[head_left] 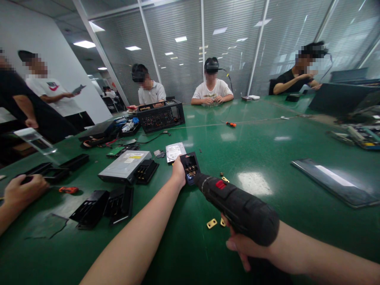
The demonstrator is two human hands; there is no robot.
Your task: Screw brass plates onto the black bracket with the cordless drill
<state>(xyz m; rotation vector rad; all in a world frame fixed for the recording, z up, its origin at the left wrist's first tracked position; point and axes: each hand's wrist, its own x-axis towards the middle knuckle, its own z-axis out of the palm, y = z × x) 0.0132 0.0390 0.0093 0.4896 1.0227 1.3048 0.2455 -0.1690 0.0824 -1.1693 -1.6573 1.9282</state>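
My left hand (179,172) is closed on the edge of a small black plastic case (189,160) with brass-coloured pieces inside. My right hand (247,247) wraps round the handle of a black cordless drill (237,208) with a red switch. The drill's nose points at the case and its front end overlaps it; whether the bit touches anything inside is hidden. Below the drill lie small brass plates (211,223), with another brass plate (225,179) just above it. A hard drive (175,152) lies right behind my left hand.
Left of my arm are an optical drive (126,162), black plastic brackets (118,204) and an orange-handled tool (69,190). Another person's hand (26,190) is at the far left. A computer case (162,116), a screwdriver (230,124) and a dark flat panel (332,180) lie farther out. Several people are around.
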